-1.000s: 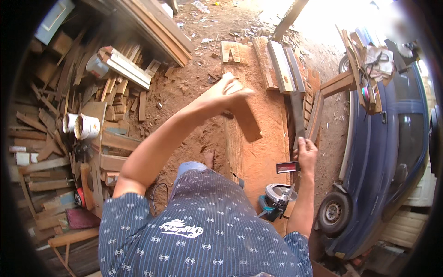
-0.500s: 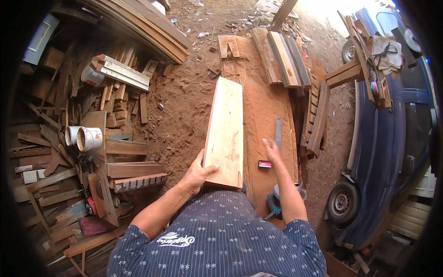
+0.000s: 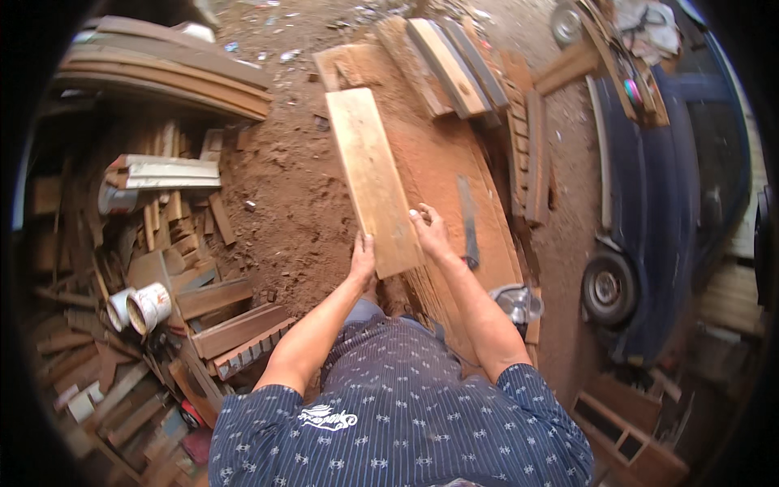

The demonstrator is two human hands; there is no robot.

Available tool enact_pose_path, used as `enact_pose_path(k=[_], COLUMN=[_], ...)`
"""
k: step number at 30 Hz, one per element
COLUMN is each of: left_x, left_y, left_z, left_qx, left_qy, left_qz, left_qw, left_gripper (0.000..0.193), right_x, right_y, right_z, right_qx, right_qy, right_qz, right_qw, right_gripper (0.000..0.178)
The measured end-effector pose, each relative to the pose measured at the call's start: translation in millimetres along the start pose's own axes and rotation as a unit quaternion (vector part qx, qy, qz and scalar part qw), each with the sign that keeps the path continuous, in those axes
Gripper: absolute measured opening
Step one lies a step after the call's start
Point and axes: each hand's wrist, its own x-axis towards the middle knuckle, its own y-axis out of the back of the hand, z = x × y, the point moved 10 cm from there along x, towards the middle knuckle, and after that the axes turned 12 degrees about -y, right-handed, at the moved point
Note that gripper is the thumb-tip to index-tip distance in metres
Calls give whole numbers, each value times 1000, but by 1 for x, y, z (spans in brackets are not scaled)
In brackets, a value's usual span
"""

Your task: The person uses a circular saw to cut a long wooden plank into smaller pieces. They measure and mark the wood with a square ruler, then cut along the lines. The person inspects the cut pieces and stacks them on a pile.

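A long pale wooden board is held out in front of me, its far end pointing forward and a little left. My left hand is closed on the board's left edge near its close end. At the right edge, my right hand grips the board with bent fingers, the thumb toward its upper face. Just right of that hand, a flat grey metal blade with a dark end, like a try square, lies on the sawdust-covered workbench.
A power tool rests at the bench's near right. Several thick planks lie at its far end. Scrap wood and white buckets crowd the left. A dark blue vehicle stands to the right.
My right hand has moved left from over the bench onto the board's right edge. The board's far end has swung left. The view has turned, and the small red box is out of sight.
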Motion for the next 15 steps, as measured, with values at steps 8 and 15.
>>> enact_pose_path(k=[8,15], left_x=[47,54], left_y=[21,31], left_z=[-105,-112], left_qx=[111,179], left_qy=[2,62], left_qz=[119,100], left_qw=[987,977], left_gripper=[62,59], right_x=[-132,-150], right_y=[63,101], right_z=[120,254], right_qx=[-270,-635], right_qy=[13,-150], right_qz=[91,71], right_qw=[958,754], right_gripper=[37,47])
